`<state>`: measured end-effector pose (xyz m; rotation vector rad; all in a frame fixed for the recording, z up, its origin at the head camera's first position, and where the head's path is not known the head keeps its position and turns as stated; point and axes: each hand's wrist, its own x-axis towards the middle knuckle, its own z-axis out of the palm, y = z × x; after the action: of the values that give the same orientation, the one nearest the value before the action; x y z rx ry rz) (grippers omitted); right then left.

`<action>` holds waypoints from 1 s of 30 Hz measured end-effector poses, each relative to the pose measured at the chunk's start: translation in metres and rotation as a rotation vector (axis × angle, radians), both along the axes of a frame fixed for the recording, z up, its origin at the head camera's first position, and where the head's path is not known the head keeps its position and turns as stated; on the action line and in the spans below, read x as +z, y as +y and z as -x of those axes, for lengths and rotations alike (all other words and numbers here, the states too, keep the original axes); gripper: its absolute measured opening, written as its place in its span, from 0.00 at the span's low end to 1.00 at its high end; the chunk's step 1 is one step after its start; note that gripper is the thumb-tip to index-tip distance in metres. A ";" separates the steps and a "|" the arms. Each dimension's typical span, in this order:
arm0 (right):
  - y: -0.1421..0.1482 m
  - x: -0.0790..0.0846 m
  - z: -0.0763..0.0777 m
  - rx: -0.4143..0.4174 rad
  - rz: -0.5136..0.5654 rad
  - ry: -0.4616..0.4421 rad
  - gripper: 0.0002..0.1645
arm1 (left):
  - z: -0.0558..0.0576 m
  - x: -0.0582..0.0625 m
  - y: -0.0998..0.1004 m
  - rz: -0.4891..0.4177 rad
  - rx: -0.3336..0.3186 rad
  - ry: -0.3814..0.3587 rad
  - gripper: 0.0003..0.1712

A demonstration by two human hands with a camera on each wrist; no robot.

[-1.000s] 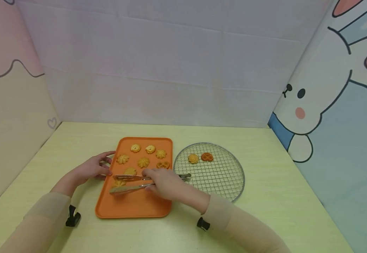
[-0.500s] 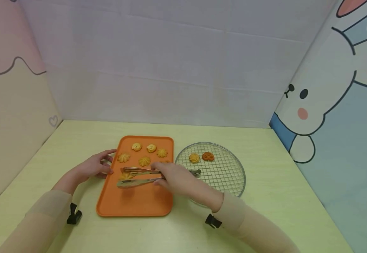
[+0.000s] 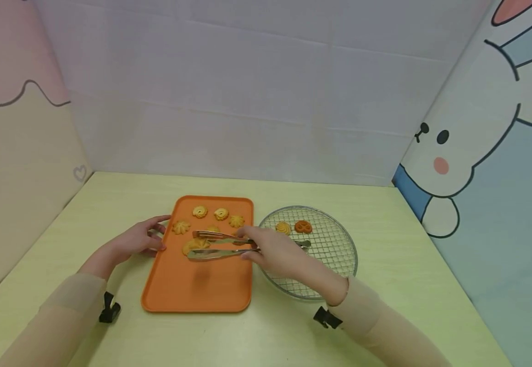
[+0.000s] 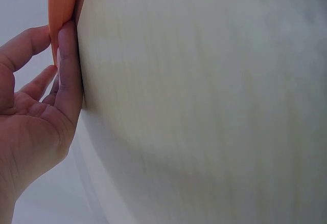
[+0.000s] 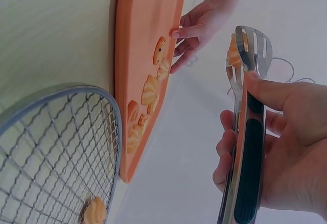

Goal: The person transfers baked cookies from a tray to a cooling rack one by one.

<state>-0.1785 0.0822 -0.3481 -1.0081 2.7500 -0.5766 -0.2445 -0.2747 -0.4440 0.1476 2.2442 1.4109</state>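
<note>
My right hand [image 3: 284, 250] grips metal tongs [image 3: 222, 253] over the right part of an orange tray [image 3: 192, 296]. Between the slotted tong heads sits a golden star-shaped cookie [image 5: 235, 52], lifted off the tray. At the tray's left edge, my left hand [image 3: 137, 238] pinches the rim, its thumb on one side and fingers on the other in the left wrist view. Swirl cookies [image 3: 200, 212] and flower-shaped cookies [image 3: 181, 227] lie on the tray, some partly hidden by the tongs. To the right, a round wire rack [image 3: 335, 255] holds a swirl cookie [image 3: 283, 228] and a brown pretzel cookie [image 3: 303, 227].
Tray and rack stand side by side on a pale wooden table [image 3: 413, 285]. A white cloth wall [image 3: 247, 102] rises behind it. Printed panels flank both sides, the right one with a rabbit [image 3: 454, 153].
My right hand has moved right and away from me, carrying the tongs and the star-shaped cookie up off the tray. My left hand has stayed at the tray's edge.
</note>
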 end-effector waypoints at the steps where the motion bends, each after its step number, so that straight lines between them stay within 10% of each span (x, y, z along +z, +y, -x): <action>1: 0.002 0.001 0.000 0.000 0.002 0.007 0.25 | 0.000 0.000 0.000 -0.002 0.000 -0.001 0.50; 30: 0.077 0.011 -0.014 -0.139 0.044 0.133 0.25 | -0.017 -0.003 0.011 -0.041 0.006 0.004 0.50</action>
<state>-0.1649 0.1595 -0.3369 -0.9003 2.9548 -0.6136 -0.2273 -0.2639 -0.4473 0.1572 2.2217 1.4611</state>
